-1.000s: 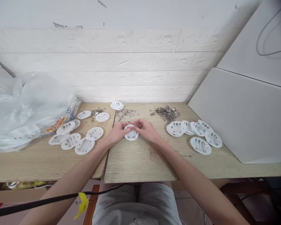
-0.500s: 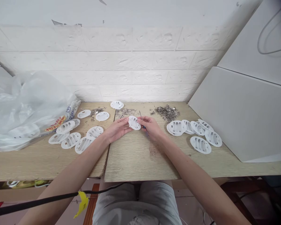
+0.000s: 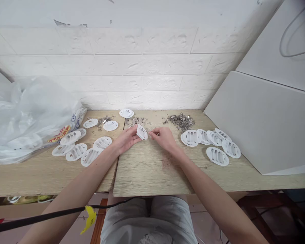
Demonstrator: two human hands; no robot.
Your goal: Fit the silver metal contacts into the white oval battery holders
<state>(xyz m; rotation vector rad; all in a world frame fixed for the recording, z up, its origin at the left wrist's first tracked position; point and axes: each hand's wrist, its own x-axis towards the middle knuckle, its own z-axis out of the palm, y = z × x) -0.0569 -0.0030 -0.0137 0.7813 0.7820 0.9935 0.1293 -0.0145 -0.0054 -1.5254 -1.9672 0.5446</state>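
My left hand [image 3: 129,139] is closed on the edge of a white round plastic piece [image 3: 142,132], tilted so its slots and small metal bits face right. Just right of it, my right hand [image 3: 163,138] is closed in a pinch around a thin tool. Only its slim metal tip shows, pointing at the plastic piece; the handle is hidden by the hand. Behind the hands lie a scatter of small metal pieces [image 3: 137,121] and a larger dark heap of metal pieces [image 3: 181,121].
Several white plastic discs [image 3: 217,156] lie on the right, and several more discs [image 3: 76,152] on the left. A clear plastic bag [image 3: 40,101] stands at left. Behind is a white brick-patterned wall [image 3: 152,64]; a large white panel [image 3: 266,125] bounds the right. A black cable [image 3: 53,215] crosses low in front.
The plastic piece has turned more upright and shifted slightly left in my left hand. My right fingers have left its edge, and the tool has swung to point its tip toward it.
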